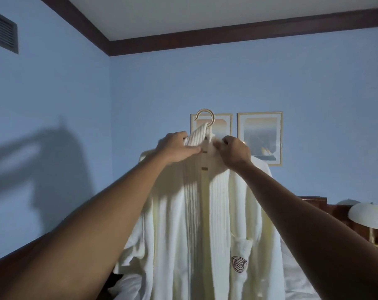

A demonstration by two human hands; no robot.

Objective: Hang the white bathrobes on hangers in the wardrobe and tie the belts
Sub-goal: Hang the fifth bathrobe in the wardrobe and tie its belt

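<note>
The white bathrobe (205, 224) hangs on a hanger (204, 135) held up in mid-air before the blue wall, not yet in a wardrobe. The left hand (176, 149) grips the ribbed collar and the right hand (235, 151) pinches the opposite lapel, likely to seat the shoulders squarely.

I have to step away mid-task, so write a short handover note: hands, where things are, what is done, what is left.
Left hand grips the ribbed collar at the hanger's neck. Right hand pinches the opposite collar edge. White bathrobe is on the hanger, held up in the air, front open, above the bed.
Done: robe on hanger.
Left: square the collar, hang it in the wardrobe (not in view), tie the belt, which I cannot see.
</note>
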